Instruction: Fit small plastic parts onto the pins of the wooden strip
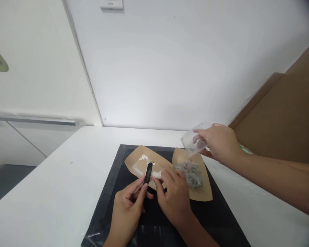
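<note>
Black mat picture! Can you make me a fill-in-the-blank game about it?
The black stick is in the wearer's ____ hand.
Exactly ____ brown trays lie on the mat.
Another person's hand reaches in from the ____ side.
The wall behind the table is ____.

left; two; right; white

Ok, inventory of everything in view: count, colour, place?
table: 1, white, below
mat: 1, black, on table
trays: 2, brown, on mat
pellets: several, white, left tray
packets: pile, greyish, right tray
black stick: 1, left hand
small piece: 1, white, right fingertips; held or worn unclear
bag: 1, clear, other person's hand
wall box: 1, white, top
framed item: 1, green edge, far left
rail: 1, grey, left
panel: 1, brown, right
other person's hand: 1, right
own hands: 2, left, right
</note>
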Tool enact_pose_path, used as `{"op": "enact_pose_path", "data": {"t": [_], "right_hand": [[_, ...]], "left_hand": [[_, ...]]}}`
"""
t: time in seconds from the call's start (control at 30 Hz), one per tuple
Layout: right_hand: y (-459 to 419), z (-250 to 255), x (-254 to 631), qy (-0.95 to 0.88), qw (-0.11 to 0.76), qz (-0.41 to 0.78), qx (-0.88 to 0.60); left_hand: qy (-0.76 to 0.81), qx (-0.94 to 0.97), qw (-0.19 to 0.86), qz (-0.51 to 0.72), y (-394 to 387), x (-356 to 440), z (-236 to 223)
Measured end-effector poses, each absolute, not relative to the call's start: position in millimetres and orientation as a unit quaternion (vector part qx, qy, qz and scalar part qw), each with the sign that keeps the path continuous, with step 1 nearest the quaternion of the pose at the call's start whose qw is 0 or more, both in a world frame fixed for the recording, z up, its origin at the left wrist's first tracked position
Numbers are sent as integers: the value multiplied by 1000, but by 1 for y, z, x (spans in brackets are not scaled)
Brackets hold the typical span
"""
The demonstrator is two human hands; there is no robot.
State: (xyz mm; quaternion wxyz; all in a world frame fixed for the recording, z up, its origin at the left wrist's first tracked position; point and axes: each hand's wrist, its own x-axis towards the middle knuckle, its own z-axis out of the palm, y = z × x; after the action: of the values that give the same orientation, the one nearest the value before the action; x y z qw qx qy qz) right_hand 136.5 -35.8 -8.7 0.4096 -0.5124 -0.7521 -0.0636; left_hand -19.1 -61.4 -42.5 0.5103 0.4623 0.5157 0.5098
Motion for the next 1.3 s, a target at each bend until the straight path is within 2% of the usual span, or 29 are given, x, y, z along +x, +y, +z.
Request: {"op": "enact_pose_path", "data": {"t": [1.3], "right_hand": [[-37,-9,140,-757,406,-45,-510]], "left_hand": [[516,457,508,517,-61,-18,-40]]}}
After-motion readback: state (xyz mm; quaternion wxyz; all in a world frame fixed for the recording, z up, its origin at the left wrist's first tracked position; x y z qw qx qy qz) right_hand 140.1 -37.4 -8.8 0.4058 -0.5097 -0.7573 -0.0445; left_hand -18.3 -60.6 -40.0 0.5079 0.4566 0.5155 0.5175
